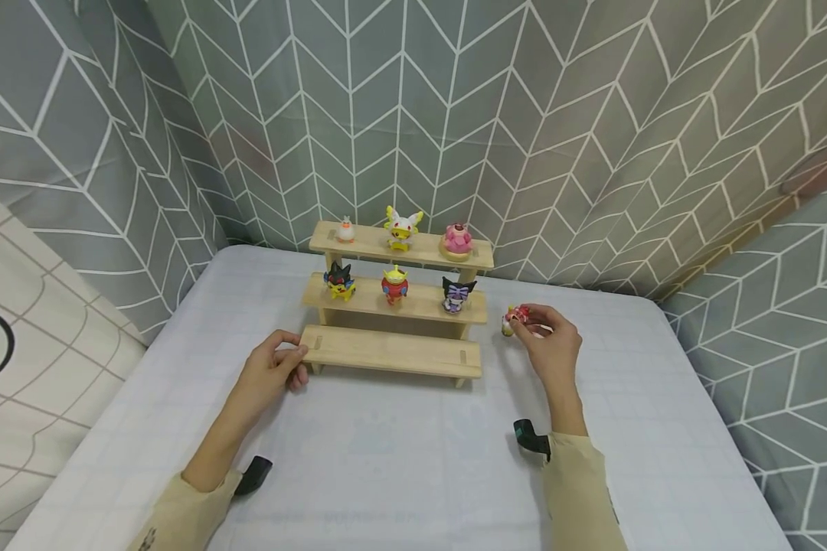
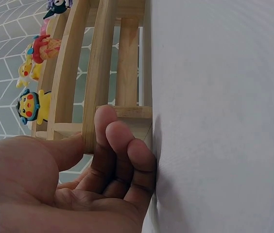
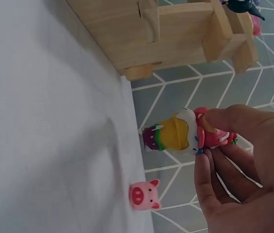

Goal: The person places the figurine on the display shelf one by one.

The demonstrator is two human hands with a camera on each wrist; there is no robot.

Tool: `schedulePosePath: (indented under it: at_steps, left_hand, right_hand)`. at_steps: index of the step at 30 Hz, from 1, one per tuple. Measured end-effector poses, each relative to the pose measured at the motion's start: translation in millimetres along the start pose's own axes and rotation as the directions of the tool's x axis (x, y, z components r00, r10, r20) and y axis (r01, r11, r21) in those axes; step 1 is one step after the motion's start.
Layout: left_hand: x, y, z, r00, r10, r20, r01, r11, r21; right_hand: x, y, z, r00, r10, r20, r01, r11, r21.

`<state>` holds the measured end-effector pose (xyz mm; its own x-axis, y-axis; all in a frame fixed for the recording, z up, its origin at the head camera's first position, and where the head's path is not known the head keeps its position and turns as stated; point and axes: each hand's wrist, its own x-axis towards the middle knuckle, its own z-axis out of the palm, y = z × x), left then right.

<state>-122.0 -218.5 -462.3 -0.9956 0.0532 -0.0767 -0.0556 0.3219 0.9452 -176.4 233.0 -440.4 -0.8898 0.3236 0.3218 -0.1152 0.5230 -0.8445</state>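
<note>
A three-tier wooden display stand (image 1: pixel 393 350) stands on the table. My left hand (image 1: pixel 272 367) grips the left end of its lowest tier, thumb on top and fingers curled at the edge, as the left wrist view shows. To the right of the stand, my right hand (image 1: pixel 554 344) pinches a small figurine (image 3: pixel 176 133) with a red top, yellow middle and purple base, between thumb and fingers. It is held slightly above the white cloth. Near that hand, a pink pig figurine (image 3: pixel 145 195) sits on the cloth.
The top tier bears a small white figurine (image 1: pixel 345 230), a white-and-yellow one (image 1: pixel 401 228) and a pink one (image 1: pixel 458 239). On the middle tier stand a yellow-and-black figurine (image 1: pixel 340 282), a red-and-green one (image 1: pixel 394 285) and a black-and-purple one (image 1: pixel 456 295). Patterned curtains (image 1: pixel 413 115) surround the table.
</note>
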Motion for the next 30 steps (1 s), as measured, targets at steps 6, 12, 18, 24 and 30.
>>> schedulePosePath:
  at_steps: [6, 12, 18, 24, 30]
  left_hand:
    - [-0.6, -0.7, -1.1, 1.0, 0.005, 0.003, -0.005, 1.0, 0.001]
    - [0.1, 0.1, -2.4, 1.0, 0.013, 0.003, -0.013, 1.0, -0.001]
    - [0.1, 1.6, -2.2, 1.0, 0.003, 0.007, -0.003, 1.0, 0.008]
    - [-0.5, 1.3, -1.8, 1.0, 0.002, 0.005, -0.002, 1.0, 0.008]
    - [-0.4, 2.1, -0.8, 1.0, -0.02, 0.006, 0.02, 1.0, 0.0]
  right_hand:
    - [-9.8, -10.3, -11.0, 0.998, -0.04, 0.051, 0.041, 0.999, -0.025]
    - [-18.2, -18.2, -19.8, 0.994, -0.072, 0.081, 0.075, 0.997, -0.029]
    - [-24.4, -30.6, -25.1, 0.989, -0.088, 0.119, 0.094, 0.995, -0.045]
    - [-26.4, -40.2, -26.9, 0.982, -0.107, 0.158, 0.119, 0.99, -0.072]
    - [-28.8, -47.0, -32.2, 0.974, -0.11, 0.2, 0.13, 0.987, -0.092]
